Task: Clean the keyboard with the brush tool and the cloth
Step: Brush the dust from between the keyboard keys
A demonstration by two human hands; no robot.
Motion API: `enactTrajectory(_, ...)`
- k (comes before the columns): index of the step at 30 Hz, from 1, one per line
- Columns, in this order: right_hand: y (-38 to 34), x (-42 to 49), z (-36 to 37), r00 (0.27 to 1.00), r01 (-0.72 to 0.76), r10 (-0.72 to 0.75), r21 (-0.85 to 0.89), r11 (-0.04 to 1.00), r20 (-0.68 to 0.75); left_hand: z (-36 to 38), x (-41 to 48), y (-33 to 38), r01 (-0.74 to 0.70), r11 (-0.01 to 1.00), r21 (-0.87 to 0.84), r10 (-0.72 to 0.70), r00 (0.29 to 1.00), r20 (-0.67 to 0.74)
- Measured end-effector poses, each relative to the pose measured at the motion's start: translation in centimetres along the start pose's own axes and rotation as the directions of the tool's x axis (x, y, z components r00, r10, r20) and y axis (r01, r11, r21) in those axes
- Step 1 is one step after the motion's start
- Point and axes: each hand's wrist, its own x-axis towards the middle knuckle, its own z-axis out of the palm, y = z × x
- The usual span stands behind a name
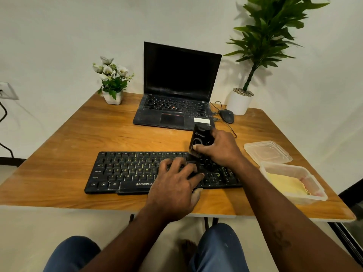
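Observation:
A black keyboard point(125, 171) lies across the front of the wooden table point(68, 138). My right hand point(220, 149) grips a black brush tool point(200, 139) upright, its lower end on the keyboard's upper right rows. My left hand point(176, 181) rests on the middle keys with its fingers spread and pressing down. A yellow cloth point(284, 184) lies folded in a clear plastic box point(312, 177) at the right of the keyboard.
An open laptop point(176, 91) stands behind the keyboard, with a wired mouse point(226, 116) at its right. The box's lid point(267, 152) lies behind the box. A small flower pot point(113, 97) is at the back left, a tall plant in a white pot point(238, 103) at the back right.

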Motion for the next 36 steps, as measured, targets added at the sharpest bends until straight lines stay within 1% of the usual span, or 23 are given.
enactTrajectory(2, 0.1, -0.7, 0.4, 0.998, 0.032, -0.031, -0.019, 0.999, 0.051, 0.0, 0.0, -0.1, 0.002, 1.0, -0.003, -0.002, 1.0, -0.008)
enactTrajectory(5, 1.0, -0.1, -0.8, 0.995, -0.022, 0.002, -0.187, 0.982, -0.103, 0.1, -0.1, -0.1, 0.002, 1.0, -0.006, -0.002, 1.0, -0.006)
enactTrajectory(7, 1.7, 0.0, -2.3, 0.984, -0.08, 0.039, -0.227, 0.971, -0.176, 0.1, -0.1, 0.0, -0.002, 1.0, 0.0, 0.002, 1.0, -0.006)
enactTrajectory(8, 2.0, -0.2, -2.8, 0.987, -0.073, 0.044, -0.185, 0.98, -0.156, 0.1, -0.1, 0.0, 0.0, 1.0, 0.003, 0.0, 1.0, -0.009)
enactTrajectory(10, 2.1, -0.9, -2.9, 0.999, -0.028, 0.027, -0.036, 0.999, -0.034, 0.1, 0.0, -0.1, 0.008, 1.0, 0.006, -0.008, 1.0, -0.01)
enactTrajectory(12, 2.4, -1.4, -2.5, 0.999, -0.019, 0.019, -0.02, 1.0, 0.04, 0.1, 0.0, -0.1, 0.009, 1.0, 0.007, -0.009, 1.0, -0.003)
enactTrajectory(13, 2.6, -1.4, -2.5, 1.0, -0.027, 0.027, -0.075, 0.997, 0.008, 0.0, -0.1, 0.0, 0.008, 1.0, 0.009, -0.008, 1.0, -0.003)
enactTrajectory(15, 2.8, -1.3, -3.3, 0.988, -0.088, 0.062, -0.19, 0.978, -0.139, 0.0, -0.1, 0.0, 0.008, 1.0, 0.009, -0.008, 1.0, -0.004)
enactTrajectory(16, 2.8, -1.4, -3.8, 0.982, -0.097, 0.063, -0.19, 0.977, -0.177, 0.0, -0.1, 0.1, 0.01, 1.0, 0.007, -0.01, 1.0, -0.004)
enactTrajectory(17, 2.7, -1.6, -3.9, 0.986, -0.076, 0.052, -0.147, 0.986, -0.161, 0.0, -0.1, 0.1, 0.012, 1.0, 0.005, -0.012, 1.0, -0.005)
enactTrajectory(19, 2.4, -2.5, -3.6, 1.0, -0.007, 0.007, 0.011, 1.0, 0.016, 0.0, -0.1, 0.1, 0.016, 1.0, 0.007, -0.015, 1.0, -0.007)
enactTrajectory(20, 2.2, -3.0, -3.2, 0.994, 0.001, -0.008, 0.062, 0.998, 0.113, 0.0, -0.1, 0.1, 0.016, 1.0, 0.009, -0.016, 1.0, -0.007)
enactTrajectory(21, 2.2, -3.4, -2.8, 0.988, 0.004, -0.014, 0.068, 0.998, 0.154, 0.0, -0.2, 0.1, 0.015, 1.0, 0.01, -0.015, 1.0, -0.008)
enactTrajectory(22, 2.3, -3.3, -2.6, 0.991, -0.004, -0.002, 0.041, 0.999, 0.134, 0.0, -0.1, 0.1, 0.015, 1.0, 0.011, -0.015, 1.0, -0.011)
enactTrajectory(25, 2.2, -2.8, -3.3, 0.994, -0.053, 0.04, -0.132, 0.99, -0.1, 0.0, -0.1, 0.1, 0.011, 1.0, 0.008, -0.011, 1.0, -0.015)
enactTrajectory(26, 2.0, -2.8, -3.5, 0.99, -0.055, 0.033, -0.16, 0.986, -0.14, -0.1, -0.2, 0.1, 0.012, 1.0, 0.008, -0.012, 1.0, -0.017)
enactTrajectory(27, 1.9, -2.8, -3.6, 0.992, -0.042, 0.024, -0.14, 0.989, -0.127, -0.1, -0.2, 0.1, 0.013, 1.0, 0.009, -0.013, 1.0, -0.016)
enactTrajectory(29, 1.4, -3.4, -3.3, 1.0, -0.003, 0.003, 0.016, 1.0, 0.031, 0.0, -0.2, 0.0, 0.02, 1.0, 0.009, -0.02, 1.0, -0.009)
enactTrajectory(30, 1.4, -3.8, -3.0, 0.993, 0.0, -0.007, 0.064, 0.998, 0.115, 0.0, -0.2, 0.0, 0.022, 1.0, 0.008, -0.022, 1.0, -0.005)
enactTrajectory(31, 1.5, -4.0, -2.6, 0.99, 0.002, -0.011, 0.06, 0.998, 0.142, 0.0, -0.2, 0.0, 0.023, 1.0, 0.008, -0.023, 1.0, 0.0)
enactTrajectory(32, 1.8, -3.9, -2.4, 0.994, 0.0, -0.003, 0.022, 1.0, 0.109, 0.0, -0.2, 0.0, 0.023, 1.0, 0.009, -0.023, 1.0, 0.003)
enactTrajectory(35, 2.4, -3.1, -3.1, 0.988, -0.059, 0.032, -0.18, 0.982, -0.151, 0.0, -0.2, 0.0, 0.017, 1.0, 0.006, -0.017, 1.0, -0.006)
enactTrajectory(36, 2.4, -3.0, -3.4, 0.979, -0.075, 0.033, -0.206, 0.976, -0.199, 0.0, -0.2, 0.0, 0.013, 1.0, 0.001, -0.013, 1.0, -0.012)
